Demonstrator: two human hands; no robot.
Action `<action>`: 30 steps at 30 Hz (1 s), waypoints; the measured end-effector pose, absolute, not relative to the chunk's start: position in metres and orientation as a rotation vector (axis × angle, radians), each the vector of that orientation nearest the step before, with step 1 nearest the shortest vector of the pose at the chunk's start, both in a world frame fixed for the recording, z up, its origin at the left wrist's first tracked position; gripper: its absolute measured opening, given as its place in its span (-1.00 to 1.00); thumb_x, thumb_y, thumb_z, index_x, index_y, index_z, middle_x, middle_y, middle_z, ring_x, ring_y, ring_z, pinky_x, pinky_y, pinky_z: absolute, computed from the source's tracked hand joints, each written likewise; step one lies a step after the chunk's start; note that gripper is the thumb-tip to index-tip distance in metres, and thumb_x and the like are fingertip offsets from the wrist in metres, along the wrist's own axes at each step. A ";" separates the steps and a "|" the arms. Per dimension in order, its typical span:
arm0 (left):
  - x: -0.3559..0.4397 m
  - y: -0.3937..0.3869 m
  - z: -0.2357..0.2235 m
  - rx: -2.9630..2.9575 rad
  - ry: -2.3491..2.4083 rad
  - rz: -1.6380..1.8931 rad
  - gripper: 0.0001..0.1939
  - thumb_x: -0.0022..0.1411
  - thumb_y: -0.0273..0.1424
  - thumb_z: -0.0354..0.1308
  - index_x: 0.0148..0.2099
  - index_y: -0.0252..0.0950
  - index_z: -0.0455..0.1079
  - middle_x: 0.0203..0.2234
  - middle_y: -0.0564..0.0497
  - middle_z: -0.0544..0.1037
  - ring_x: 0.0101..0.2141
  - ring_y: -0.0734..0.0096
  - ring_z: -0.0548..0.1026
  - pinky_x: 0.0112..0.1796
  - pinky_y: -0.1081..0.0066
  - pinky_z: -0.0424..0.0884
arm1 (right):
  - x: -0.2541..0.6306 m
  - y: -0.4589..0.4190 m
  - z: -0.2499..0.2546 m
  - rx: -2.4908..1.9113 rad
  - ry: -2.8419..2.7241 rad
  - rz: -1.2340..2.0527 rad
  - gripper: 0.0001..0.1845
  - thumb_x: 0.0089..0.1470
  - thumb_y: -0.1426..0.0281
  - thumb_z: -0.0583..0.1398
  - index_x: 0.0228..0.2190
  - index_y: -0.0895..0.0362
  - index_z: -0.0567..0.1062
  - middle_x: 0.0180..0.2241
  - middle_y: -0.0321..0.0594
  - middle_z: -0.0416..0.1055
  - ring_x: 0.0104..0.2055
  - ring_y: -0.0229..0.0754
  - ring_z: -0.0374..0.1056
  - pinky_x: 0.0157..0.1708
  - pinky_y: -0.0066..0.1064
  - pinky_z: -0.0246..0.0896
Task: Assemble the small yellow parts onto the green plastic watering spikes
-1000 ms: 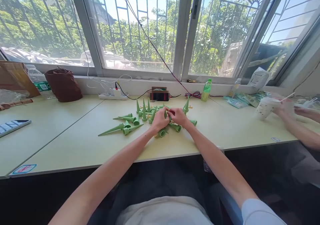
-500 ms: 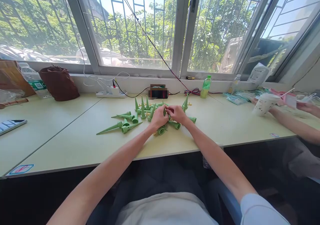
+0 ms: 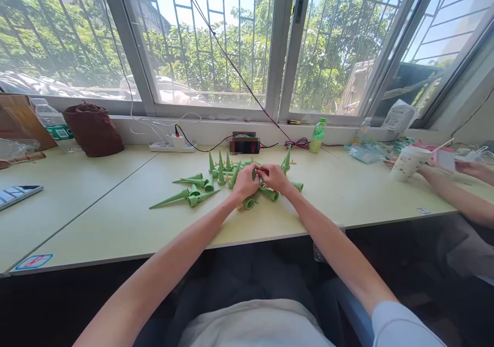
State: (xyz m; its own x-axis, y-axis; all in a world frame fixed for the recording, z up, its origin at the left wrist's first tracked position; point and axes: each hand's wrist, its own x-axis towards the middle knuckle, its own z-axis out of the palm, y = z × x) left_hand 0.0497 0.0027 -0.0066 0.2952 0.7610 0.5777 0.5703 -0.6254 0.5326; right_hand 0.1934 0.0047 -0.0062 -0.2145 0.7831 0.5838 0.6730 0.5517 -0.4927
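Note:
My left hand (image 3: pixel 247 181) is closed around a green plastic watering spike (image 3: pixel 254 173), of which only a small part shows between the fingers. Pressed up against it from the right, my right hand (image 3: pixel 272 176) has its thumb and fingers pinched together at the same spot; whatever they grip is hidden. Several more green spikes surround my hands. Some stand point up, like the upright spike (image 3: pixel 221 168) on the left, while others lie on their sides, like the long spike (image 3: pixel 170 199). Small yellowish pieces (image 3: pixel 293 162) stick out from a few of them.
A pale table (image 3: pixel 116 223) runs below the window. Behind the spikes are a small dark device (image 3: pixel 247 146), a power strip (image 3: pixel 173 145) and a green bottle (image 3: pixel 318 135). To the right, a co-worker's arms (image 3: pixel 443 186) reach past a white cup (image 3: pixel 409 163). A phone (image 3: pixel 18 195) lies left.
My hands keep nearly the same place and grip, with only slight finger movement. The whole view has shifted a little. At the right, the co-worker's hands have moved slightly.

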 end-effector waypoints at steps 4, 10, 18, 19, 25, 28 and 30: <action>0.050 0.002 -0.006 2.332 1.222 1.237 -0.78 0.11 -0.52 0.04 -0.20 -0.27 0.43 -0.30 -0.04 0.57 -0.31 0.31 0.47 -0.21 0.35 0.38 | 0.193 0.004 -0.006 -1.161 -1.947 0.166 -0.75 0.10 0.37 0.09 -0.52 0.19 0.49 -0.59 -0.28 0.36 -0.54 -0.31 0.08 -0.46 -0.46 -0.04; 0.049 0.001 -0.005 2.327 1.227 1.227 -0.77 0.11 -0.52 0.05 -0.19 -0.27 0.44 -0.31 -0.04 0.57 -0.30 0.29 0.48 -0.20 0.35 0.39 | 0.192 0.001 -0.003 -1.167 -1.948 0.180 -0.75 0.09 0.38 0.09 -0.53 0.18 0.48 -0.60 -0.27 0.36 -0.54 -0.31 0.08 -0.47 -0.46 -0.04; 0.049 0.001 -0.005 2.336 1.207 1.240 -0.77 0.10 -0.53 0.05 -0.19 -0.26 0.44 -0.31 -0.04 0.57 -0.27 0.27 0.49 -0.19 0.34 0.39 | 0.192 0.001 -0.003 -1.167 -1.947 0.176 -0.75 0.08 0.37 0.09 -0.54 0.18 0.47 -0.61 -0.29 0.34 -0.54 -0.31 0.06 -0.47 -0.46 -0.05; 0.049 0.001 -0.005 2.334 1.209 1.237 -0.77 0.10 -0.53 0.05 -0.19 -0.26 0.43 -0.31 -0.04 0.57 -0.27 0.27 0.49 -0.19 0.34 0.39 | 0.192 0.001 -0.004 -1.164 -1.948 0.176 -0.75 0.08 0.37 0.09 -0.55 0.18 0.47 -0.61 -0.30 0.33 -0.54 -0.31 0.06 -0.47 -0.46 -0.05; 0.048 0.001 -0.005 2.328 1.221 1.211 -0.76 0.09 -0.53 0.05 -0.19 -0.27 0.44 -0.31 -0.04 0.57 -0.26 0.26 0.49 -0.19 0.34 0.39 | 0.193 0.003 -0.007 -1.151 -1.941 0.192 -0.76 0.08 0.37 0.10 -0.54 0.17 0.47 -0.60 -0.30 0.35 -0.52 -0.30 0.10 -0.45 -0.46 -0.02; 0.048 0.001 -0.005 2.336 1.218 1.215 -0.76 0.10 -0.53 0.04 -0.19 -0.27 0.44 -0.32 -0.04 0.57 -0.26 0.26 0.49 -0.19 0.33 0.40 | 0.192 0.004 -0.007 -1.158 -1.939 0.192 -0.76 0.08 0.37 0.11 -0.54 0.17 0.47 -0.59 -0.28 0.37 -0.52 -0.29 0.11 -0.45 -0.46 -0.02; 0.048 0.001 -0.005 2.340 1.221 1.216 -0.76 0.09 -0.54 0.04 -0.19 -0.26 0.44 -0.32 -0.05 0.57 -0.27 0.25 0.49 -0.19 0.32 0.40 | 0.192 0.004 -0.007 -1.162 -1.940 0.193 -0.76 0.08 0.37 0.10 -0.54 0.17 0.47 -0.59 -0.28 0.37 -0.52 -0.29 0.12 -0.45 -0.46 -0.02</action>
State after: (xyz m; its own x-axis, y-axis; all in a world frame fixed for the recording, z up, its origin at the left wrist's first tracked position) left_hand 0.0485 0.0006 -0.0053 0.3064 0.7648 0.5668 0.5695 -0.6244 0.5346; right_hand 0.1922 0.0039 -0.0074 -0.2129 0.7845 0.5825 0.6542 0.5572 -0.5114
